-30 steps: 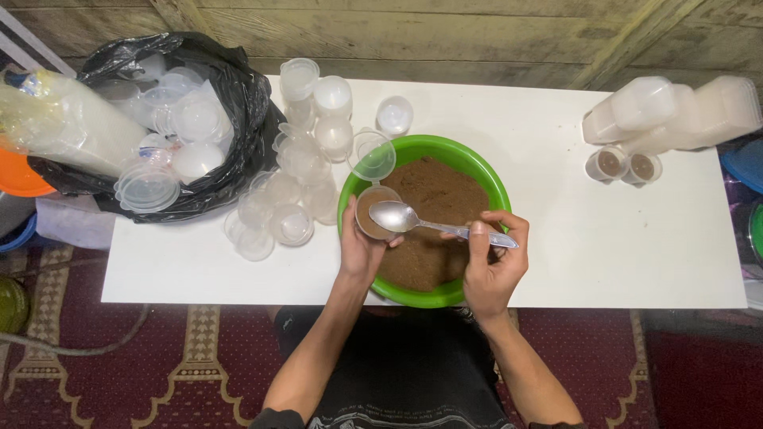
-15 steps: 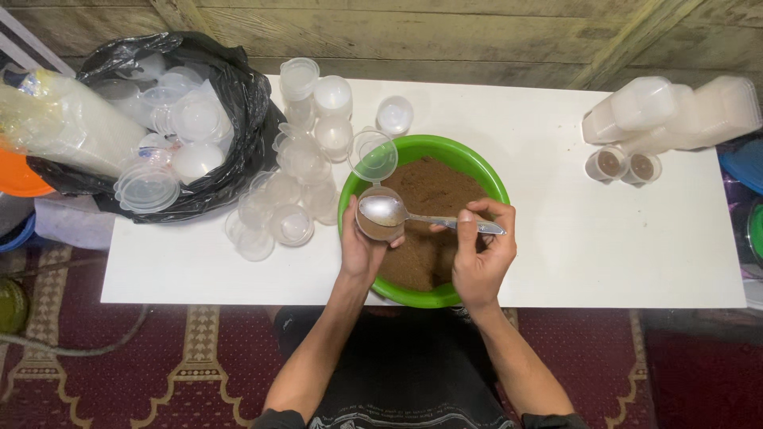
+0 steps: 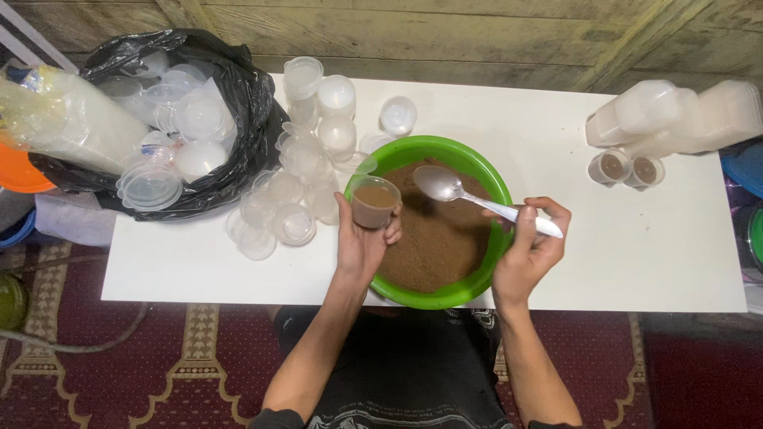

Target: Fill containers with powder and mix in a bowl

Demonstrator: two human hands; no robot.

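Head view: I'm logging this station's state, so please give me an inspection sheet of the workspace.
Surface: white table, bare at right front.
Job's things: green bowl of brown powder; small clear cup, filled brown; silver spoon, looks empty, over the bowl.
Clutter: loose empty cups; black bag of lids; two filled cups; stacked containers.
Grippers: left hand holds the cup; right hand holds the spoon.
Cables: a hose or cable on the floor at left.
Surroundings: patterned red carpet, wooden wall.

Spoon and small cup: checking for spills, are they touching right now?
Apart. The head view shows the spoon bowl right of the small cup, with brown powder visible between them.
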